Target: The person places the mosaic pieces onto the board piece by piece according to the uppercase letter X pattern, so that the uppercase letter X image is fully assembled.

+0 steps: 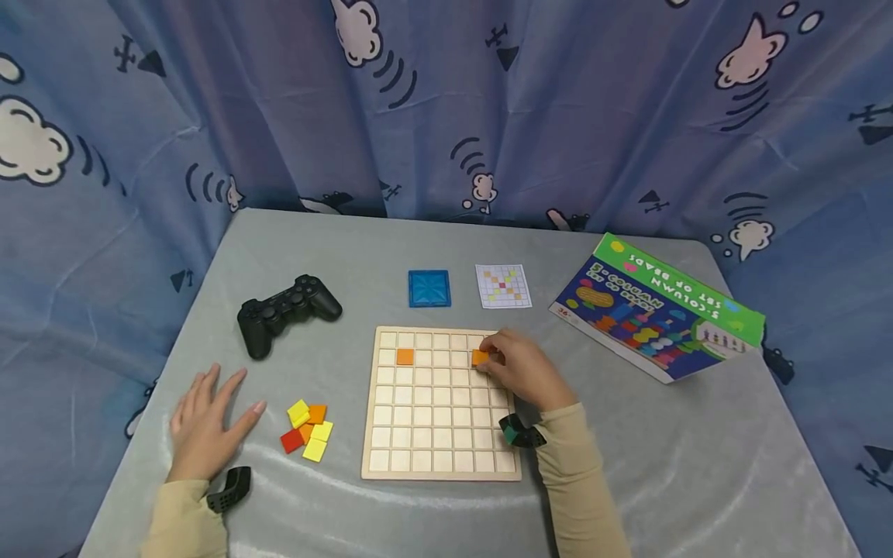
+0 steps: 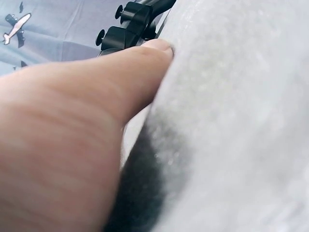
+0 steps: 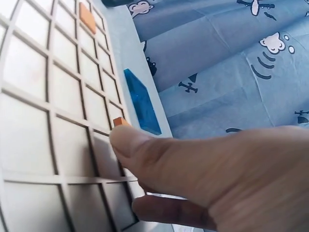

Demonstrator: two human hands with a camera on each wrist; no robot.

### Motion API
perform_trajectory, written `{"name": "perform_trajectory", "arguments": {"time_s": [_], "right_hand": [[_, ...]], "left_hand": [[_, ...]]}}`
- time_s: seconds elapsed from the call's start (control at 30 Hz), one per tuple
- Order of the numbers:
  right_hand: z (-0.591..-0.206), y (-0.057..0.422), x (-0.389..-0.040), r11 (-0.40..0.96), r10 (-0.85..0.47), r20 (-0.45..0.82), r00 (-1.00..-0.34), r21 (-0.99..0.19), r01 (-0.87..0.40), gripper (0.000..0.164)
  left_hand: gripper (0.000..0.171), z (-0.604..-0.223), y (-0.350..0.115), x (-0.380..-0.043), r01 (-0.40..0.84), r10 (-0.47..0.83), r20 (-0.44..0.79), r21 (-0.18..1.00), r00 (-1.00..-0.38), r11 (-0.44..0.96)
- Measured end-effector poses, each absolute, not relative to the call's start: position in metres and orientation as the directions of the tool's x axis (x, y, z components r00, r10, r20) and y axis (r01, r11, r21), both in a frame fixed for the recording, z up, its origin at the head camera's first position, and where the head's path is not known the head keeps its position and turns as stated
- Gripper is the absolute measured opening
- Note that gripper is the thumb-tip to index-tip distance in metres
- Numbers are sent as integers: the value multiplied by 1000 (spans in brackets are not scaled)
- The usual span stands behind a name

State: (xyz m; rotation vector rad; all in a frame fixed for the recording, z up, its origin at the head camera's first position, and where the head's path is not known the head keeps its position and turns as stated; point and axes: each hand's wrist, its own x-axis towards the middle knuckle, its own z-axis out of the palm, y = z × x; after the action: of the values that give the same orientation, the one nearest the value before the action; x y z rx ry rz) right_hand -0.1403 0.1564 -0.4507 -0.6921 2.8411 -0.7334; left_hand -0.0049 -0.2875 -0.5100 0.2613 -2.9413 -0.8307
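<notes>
A wooden grid board (image 1: 372, 434) lies on the table, with one orange square tile (image 1: 405, 356) in a cell of its second row from the far side. My right hand (image 1: 525, 372) reaches over the board's far right part and pinches another orange tile (image 1: 479, 357) between thumb and fingers. In the right wrist view, the edge of that tile (image 3: 120, 121) shows past the thumb, close over the grid. My left hand (image 1: 205, 430) rests on the table with fingers spread, left of a small pile of yellow, orange and red tiles (image 1: 315, 449).
Behind the board lie a blue square tray (image 1: 429, 289) and a pattern card (image 1: 504, 287) printed with a coloured grid. A black game controller (image 1: 286, 310) is at the left, beyond the left hand. The colourful box (image 1: 656, 310) sits at the right; a patterned curtain (image 1: 446, 116) hangs behind.
</notes>
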Motion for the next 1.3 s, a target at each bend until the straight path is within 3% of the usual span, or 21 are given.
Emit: {"name": "perform_trajectory", "arguments": {"time_s": [0.8, 1.13, 1.3], "right_hand": [[-471, 157, -136, 788, -445, -13, -895, -482, -384, 19], [-469, 158, -144, 791, -456, -37, -889, -474, -386, 22], [-468, 157, -144, 792, -437, -69, -897, -503, -348, 22]], "left_hand": [[68, -507, -288, -3, -134, -164, 9, 533, -986, 835], [45, -497, -269, -21, 71, -25, 145, 621, -989, 781], [43, -499, -264, -20, 71, -39, 164, 616, -986, 785]]}}
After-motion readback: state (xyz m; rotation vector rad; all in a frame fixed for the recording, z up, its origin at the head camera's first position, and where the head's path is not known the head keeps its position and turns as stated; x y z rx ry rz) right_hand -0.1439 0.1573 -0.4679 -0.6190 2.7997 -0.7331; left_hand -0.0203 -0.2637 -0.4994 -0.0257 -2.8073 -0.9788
